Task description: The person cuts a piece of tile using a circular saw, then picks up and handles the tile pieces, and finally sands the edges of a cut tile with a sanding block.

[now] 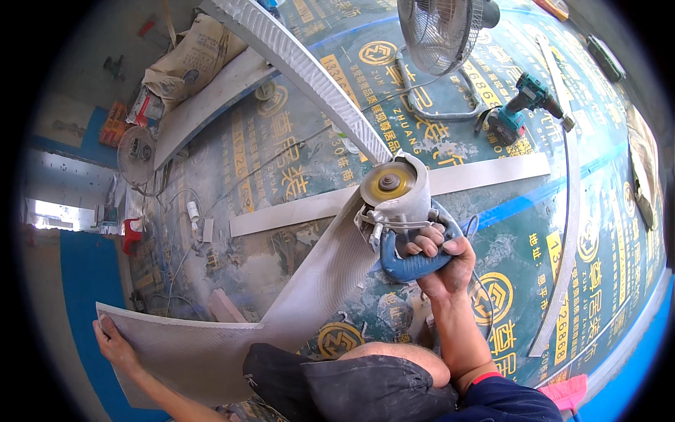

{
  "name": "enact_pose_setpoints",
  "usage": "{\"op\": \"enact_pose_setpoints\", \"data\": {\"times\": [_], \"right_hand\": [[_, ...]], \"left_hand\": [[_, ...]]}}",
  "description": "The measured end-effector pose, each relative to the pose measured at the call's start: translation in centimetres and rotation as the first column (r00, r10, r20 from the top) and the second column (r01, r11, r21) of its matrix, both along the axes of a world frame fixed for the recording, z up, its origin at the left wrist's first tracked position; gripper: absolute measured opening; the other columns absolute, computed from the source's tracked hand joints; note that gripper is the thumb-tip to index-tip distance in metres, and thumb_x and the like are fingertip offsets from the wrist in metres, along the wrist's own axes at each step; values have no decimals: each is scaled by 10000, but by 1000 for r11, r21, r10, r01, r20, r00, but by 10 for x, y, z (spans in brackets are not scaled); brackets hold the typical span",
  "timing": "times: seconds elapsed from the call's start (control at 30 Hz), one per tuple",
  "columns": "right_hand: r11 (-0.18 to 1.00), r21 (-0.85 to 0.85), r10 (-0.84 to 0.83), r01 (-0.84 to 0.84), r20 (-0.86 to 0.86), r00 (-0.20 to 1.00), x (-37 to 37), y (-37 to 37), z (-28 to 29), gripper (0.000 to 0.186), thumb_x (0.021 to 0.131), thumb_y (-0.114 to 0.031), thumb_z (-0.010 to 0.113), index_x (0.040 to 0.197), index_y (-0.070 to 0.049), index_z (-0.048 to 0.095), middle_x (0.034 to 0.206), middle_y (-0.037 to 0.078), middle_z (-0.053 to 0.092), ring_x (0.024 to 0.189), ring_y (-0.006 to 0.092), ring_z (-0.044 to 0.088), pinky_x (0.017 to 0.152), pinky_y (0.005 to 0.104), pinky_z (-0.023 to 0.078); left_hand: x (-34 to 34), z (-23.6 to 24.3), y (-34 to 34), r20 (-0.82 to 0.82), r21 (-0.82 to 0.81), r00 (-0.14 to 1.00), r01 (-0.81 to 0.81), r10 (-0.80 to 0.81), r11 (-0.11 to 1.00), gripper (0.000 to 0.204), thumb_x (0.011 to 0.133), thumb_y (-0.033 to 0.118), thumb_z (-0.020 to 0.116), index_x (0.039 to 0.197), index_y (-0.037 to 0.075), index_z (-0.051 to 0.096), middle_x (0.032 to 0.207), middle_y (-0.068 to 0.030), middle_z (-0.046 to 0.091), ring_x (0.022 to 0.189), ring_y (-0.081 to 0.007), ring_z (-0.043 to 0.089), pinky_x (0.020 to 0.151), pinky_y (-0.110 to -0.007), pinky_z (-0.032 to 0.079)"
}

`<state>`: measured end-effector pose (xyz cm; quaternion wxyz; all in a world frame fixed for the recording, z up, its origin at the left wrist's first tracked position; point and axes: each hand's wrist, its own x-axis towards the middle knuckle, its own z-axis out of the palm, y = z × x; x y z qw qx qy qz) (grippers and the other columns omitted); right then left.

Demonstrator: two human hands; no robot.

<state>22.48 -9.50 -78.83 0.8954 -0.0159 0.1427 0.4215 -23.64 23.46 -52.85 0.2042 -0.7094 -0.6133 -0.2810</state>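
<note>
My right hand is wrapped round the blue handle of a handheld disc cutter. Its yellow-centred disc sits under a pale, dusty guard, beside the top of a pale grey curved panel. Whether the disc touches the panel or is spinning, I cannot tell. At the far left, my left hand grips the panel's edge, thumb on top. Beyond the cutter, a long white strip with a rough, chipped edge runs up to the upper left. A flat white strip passes beneath the cutter.
A cordless drill and a standing fan are at the upper right. A narrow curved strip lies on the printed green floor sheeting. A sack and a small fan are at left; cables trail nearby.
</note>
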Motion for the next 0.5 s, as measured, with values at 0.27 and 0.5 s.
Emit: {"op": "enact_pose_setpoints", "data": {"times": [0.27,0.5], "right_hand": [[1000,9,-6,7,-18,1000,-1,1,0,261,631,-90,526,890,-81,499,734,-9,467,654,144,485,774,333,402],[1000,22,-5,6,-50,999,-2,1,-3,259,634,-93,524,892,-82,500,739,-8,467,657,146,484,775,336,400]], "left_hand": [[12,2,-6,9,-52,1000,-9,10,999,780,940,595,486,1318,-87,496,1352,-247,526,1259,-360,501,1057,-370,368],[12,6,-7,-19,-111,999,-30,28,993,794,938,606,478,1319,-91,492,1353,-251,523,1258,-361,500,1063,-373,365]]}}
